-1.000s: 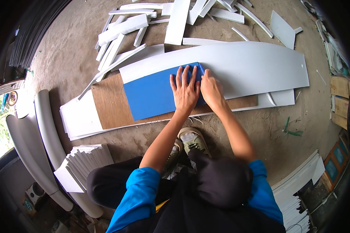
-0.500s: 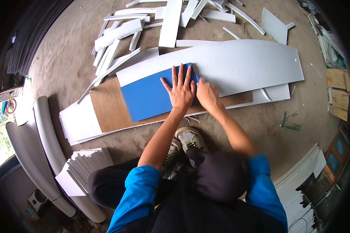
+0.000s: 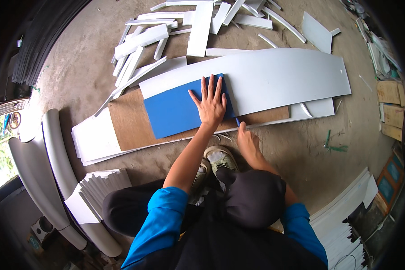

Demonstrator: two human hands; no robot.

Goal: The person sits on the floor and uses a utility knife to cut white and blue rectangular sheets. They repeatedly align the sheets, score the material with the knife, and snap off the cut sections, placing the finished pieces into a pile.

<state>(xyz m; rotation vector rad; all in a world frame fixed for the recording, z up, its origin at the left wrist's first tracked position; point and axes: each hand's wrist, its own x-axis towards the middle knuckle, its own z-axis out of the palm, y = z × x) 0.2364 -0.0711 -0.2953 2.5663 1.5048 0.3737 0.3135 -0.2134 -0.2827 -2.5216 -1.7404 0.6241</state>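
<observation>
A blue rectangular sheet [image 3: 171, 108] lies on a long light-grey curved panel [image 3: 283, 76]. My left hand [image 3: 211, 105] presses flat on the blue sheet with its fingers spread. Closed round a slim blue cutter [image 3: 238, 121], my right hand [image 3: 249, 141] is just past the near end of the sheet's right edge. The cutter's tip is by the brown wooden board [image 3: 126, 121], which lies under the grey panel. Beneath that board is a white panel [image 3: 94, 139].
Loose white strips and offcuts [image 3: 144, 38] litter the floor beyond the panels. Stacked white pieces [image 3: 99, 193] and long curved grey panels [image 3: 54, 148] are at the left. More white sheets [image 3: 342, 216] stand at the lower right. My shoes [image 3: 218, 157] are close to the board's near edge.
My right hand has drawn the cutter toward me along the blue sheet's right edge, from its middle to past its near corner. My left hand stays flat on the sheet.
</observation>
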